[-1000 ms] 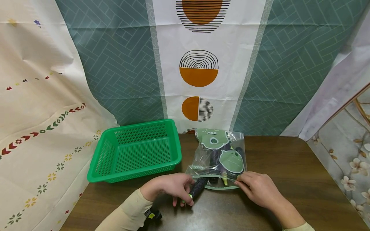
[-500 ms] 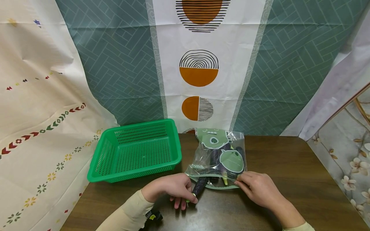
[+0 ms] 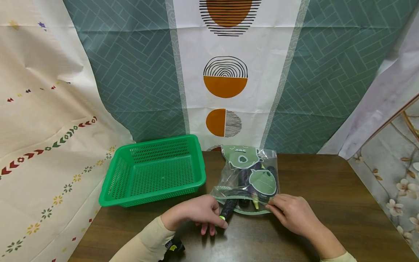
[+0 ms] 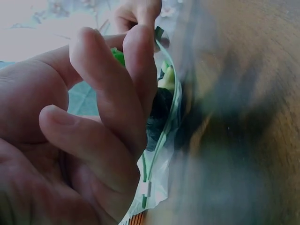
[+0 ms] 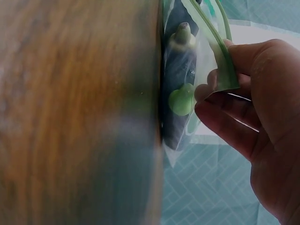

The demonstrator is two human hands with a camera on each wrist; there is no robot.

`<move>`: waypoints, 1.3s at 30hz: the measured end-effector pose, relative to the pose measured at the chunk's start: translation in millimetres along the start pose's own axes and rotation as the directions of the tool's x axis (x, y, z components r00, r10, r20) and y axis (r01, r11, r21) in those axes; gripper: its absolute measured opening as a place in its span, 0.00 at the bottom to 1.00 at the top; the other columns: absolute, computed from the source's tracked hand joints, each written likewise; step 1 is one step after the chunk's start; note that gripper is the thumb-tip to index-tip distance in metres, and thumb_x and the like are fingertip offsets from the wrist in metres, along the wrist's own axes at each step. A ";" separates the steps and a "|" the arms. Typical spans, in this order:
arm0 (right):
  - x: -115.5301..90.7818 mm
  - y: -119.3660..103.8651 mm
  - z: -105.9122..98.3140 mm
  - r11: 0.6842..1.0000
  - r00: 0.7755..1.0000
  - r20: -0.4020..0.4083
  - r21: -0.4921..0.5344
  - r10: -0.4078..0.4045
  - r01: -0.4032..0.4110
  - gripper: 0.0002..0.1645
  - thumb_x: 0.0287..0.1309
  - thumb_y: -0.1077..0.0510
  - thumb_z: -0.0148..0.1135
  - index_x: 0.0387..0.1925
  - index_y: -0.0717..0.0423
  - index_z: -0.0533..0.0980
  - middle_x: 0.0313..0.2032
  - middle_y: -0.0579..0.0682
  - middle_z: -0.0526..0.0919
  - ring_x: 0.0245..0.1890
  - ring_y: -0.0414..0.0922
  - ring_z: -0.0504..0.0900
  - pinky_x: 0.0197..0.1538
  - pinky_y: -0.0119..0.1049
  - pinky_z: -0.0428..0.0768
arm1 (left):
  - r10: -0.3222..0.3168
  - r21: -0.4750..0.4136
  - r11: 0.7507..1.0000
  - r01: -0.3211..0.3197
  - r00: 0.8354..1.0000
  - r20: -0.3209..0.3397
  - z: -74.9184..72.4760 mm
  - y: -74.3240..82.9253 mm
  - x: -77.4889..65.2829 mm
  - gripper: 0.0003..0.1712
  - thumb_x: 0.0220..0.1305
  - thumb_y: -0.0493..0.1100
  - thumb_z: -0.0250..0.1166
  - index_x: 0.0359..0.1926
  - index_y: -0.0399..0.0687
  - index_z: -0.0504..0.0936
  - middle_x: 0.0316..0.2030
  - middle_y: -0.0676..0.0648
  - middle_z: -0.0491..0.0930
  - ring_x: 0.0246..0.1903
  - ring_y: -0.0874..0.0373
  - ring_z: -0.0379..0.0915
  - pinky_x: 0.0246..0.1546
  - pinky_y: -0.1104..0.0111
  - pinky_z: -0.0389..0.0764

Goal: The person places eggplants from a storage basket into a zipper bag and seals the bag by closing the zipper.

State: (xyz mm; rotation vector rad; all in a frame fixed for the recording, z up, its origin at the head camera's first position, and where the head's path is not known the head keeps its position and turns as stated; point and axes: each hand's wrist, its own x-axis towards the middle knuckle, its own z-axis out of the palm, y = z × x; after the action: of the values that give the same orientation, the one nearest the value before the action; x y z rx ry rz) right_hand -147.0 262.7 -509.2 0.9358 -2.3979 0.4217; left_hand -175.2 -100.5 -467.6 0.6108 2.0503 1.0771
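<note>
A clear zip bag [image 3: 263, 183] with green cartoon prints lies on the table, its green-edged mouth towards me. Inside are several dark purple eggplants [image 5: 180, 70], one with a pale yellow-green stem. My left hand [image 3: 204, 211] pinches the bright green end of a dark, bumpy cucumber [image 3: 228, 208] between thumb and forefinger, the other fingers loosely bent. The cucumber's far end reaches into the left part of the bag's mouth. At the right corner of the mouth, my right hand [image 3: 291, 213] pinches the bag's green zip edge [image 5: 225, 70].
To the left of the bag stands a green perforated plastic basket [image 3: 150, 199] with nothing in it. Patterned cloths hang behind and at both sides of the brown wooden table [image 3: 327, 189]. A small black device [image 3: 176, 247] sits below my left wrist.
My left hand has shifted a little to the right, and the cucumber has slid farther into the bag's mouth. The right hand keeps its place at the bag's corner.
</note>
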 end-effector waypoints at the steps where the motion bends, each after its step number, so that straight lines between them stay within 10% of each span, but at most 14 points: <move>1: -0.2 0.0 -0.1 1.000 1.000 -0.002 0.000 -0.001 0.001 0.15 0.53 0.58 0.87 0.34 0.39 0.85 0.31 0.30 0.84 0.29 0.28 0.79 0.28 0.30 0.78 | 0.001 0.003 1.000 -0.001 1.000 -0.004 0.2 -0.3 0.7 0.25 0.68 0.53 0.79 0.18 0.48 0.84 0.20 0.42 0.88 0.10 0.61 0.76 0.11 0.70 0.60; 27: 0.8 1.1 1.6 0.999 0.997 -0.058 0.017 -0.044 0.045 0.15 0.51 0.59 0.86 0.36 0.41 0.86 0.32 0.32 0.84 0.29 0.30 0.79 0.29 0.31 0.79 | 0.051 -0.084 0.995 -0.053 0.998 -0.029 2.7 0.7 3.5 0.19 0.71 0.46 0.78 0.24 0.44 0.84 0.23 0.38 0.89 0.10 0.61 0.77 0.10 0.70 0.64; 39: -0.3 5.9 2.2 0.994 0.988 -0.125 0.043 -0.091 0.097 0.07 0.77 0.47 0.72 0.39 0.42 0.87 0.34 0.35 0.86 0.30 0.35 0.82 0.30 0.32 0.82 | 0.029 -0.110 0.993 -0.033 0.999 -0.043 7.3 -3.7 13.0 0.24 0.75 0.50 0.74 0.22 0.43 0.83 0.21 0.40 0.88 0.08 0.62 0.74 0.08 0.70 0.64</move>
State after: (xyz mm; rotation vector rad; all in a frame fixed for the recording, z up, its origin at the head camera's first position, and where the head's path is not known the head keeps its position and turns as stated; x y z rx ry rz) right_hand -151.7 266.1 -511.7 1.0106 -2.2315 0.4903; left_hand -177.8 -90.0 -478.5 0.5703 2.0066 1.2213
